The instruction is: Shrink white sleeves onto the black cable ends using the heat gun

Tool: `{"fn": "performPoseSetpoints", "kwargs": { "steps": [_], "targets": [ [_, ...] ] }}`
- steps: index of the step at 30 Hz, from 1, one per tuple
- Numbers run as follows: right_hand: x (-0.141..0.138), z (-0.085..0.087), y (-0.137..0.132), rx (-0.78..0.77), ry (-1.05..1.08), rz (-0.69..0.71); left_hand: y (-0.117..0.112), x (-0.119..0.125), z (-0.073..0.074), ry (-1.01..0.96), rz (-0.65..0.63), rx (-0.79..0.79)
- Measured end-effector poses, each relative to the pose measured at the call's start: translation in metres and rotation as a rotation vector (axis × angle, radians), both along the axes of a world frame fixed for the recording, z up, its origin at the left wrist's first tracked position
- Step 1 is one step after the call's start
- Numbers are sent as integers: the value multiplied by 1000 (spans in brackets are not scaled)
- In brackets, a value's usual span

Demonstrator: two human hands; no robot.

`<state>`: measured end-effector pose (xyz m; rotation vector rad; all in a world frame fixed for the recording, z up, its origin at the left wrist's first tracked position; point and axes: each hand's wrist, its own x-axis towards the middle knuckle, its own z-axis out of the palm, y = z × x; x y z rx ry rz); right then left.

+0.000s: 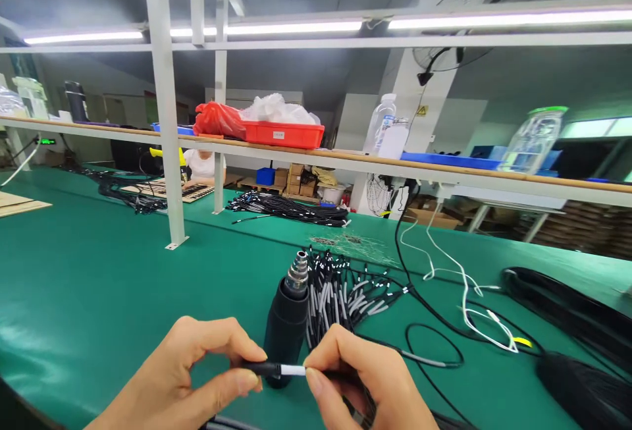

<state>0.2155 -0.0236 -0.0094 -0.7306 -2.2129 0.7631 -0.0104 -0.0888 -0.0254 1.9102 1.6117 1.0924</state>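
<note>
Between my two hands is a thin black cable [267,369] with a white sleeve [293,370] on it. My left hand [197,371] pinches the black part between thumb and fingertip. At the white sleeve's right end, my right hand [365,380] is closed on the cable, and its lower fingers are partly hidden. Just behind the cable stands a black heat gun [287,315], upright with its metal nozzle pointing up. A pile of black cables with grey and white sleeves [340,295] lies behind my right hand.
A long bundle of black cables [291,209] lies farther back on the green table [99,259]. White cords [464,285] and black cable coils [567,311] lie to the right. A white shelf post [165,107] rises at left. The shelf bears a red tray [284,135] and bottles. A person [202,165] sits beyond.
</note>
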Motion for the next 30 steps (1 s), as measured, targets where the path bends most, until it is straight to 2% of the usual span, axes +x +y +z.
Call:
{"fn": "performPoseSetpoints", "kwargs": {
  "steps": [4, 10, 13, 18, 24, 30],
  "targets": [
    [2, 15, 4, 41, 28, 55, 3, 4, 18, 31, -25, -68],
    [5, 46, 7, -60, 11, -28, 18, 13, 59, 276, -126, -23],
    [7, 53, 18, -74, 21, -28, 30, 16, 70, 302, -135, 22],
    [5, 62, 37, -53, 30, -46, 47, 15, 74, 245, -149, 49],
    [-1, 73, 55, 13, 46, -67, 70, 13, 75, 45, -164, 48],
    [-4, 72, 79, 25, 41, -55, 91, 15, 72, -63, -146, 30]
  ]
}}
